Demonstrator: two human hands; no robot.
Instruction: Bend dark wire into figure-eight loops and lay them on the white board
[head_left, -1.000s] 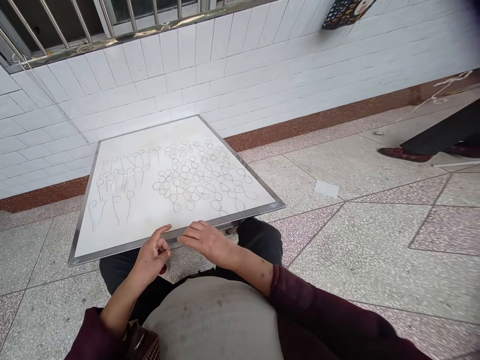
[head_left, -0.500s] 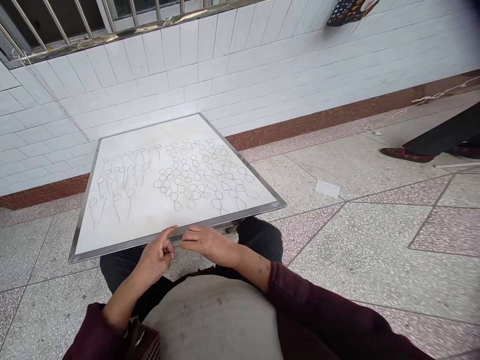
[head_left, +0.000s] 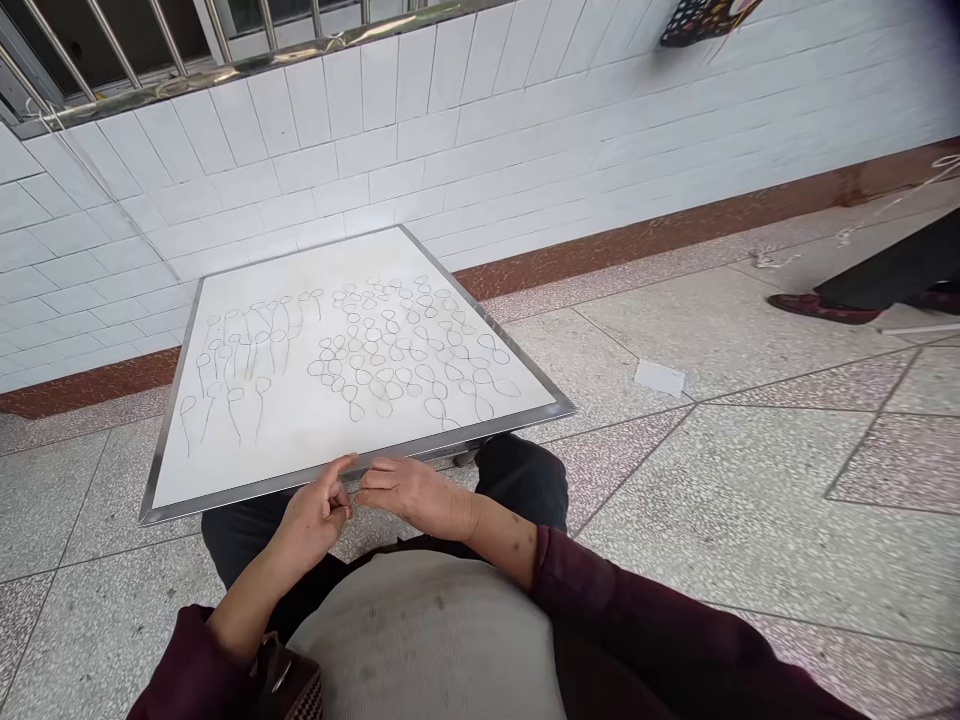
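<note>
Both hands meet at the near edge of a white board [head_left: 285,440] with a grey metal rim. My left hand [head_left: 316,515] points its index finger toward the rim, while its thumb and other fingers curl in. Beside it, my right hand [head_left: 412,495] is bent palm down, fingertips drawn together close to the left fingers. Anything held between them is too thin or hidden to make out. On the board's left lie several thin dark loops with long tails [head_left: 235,395]. Rows of thin figure-eight loops [head_left: 356,402] cover its middle and right.
A white tiled wall [head_left: 465,190] with a barred window [head_left: 150,45] stands beyond the board. My dark-trousered knee [head_left: 521,480] is under the board's near edge. A white paper [head_left: 659,377] lies on the speckled floor. Another person's shoe [head_left: 825,308] is at right.
My right hand has shifted very slightly left, closer to the left hand. The view has moved a little; the loops on the board look the same.
</note>
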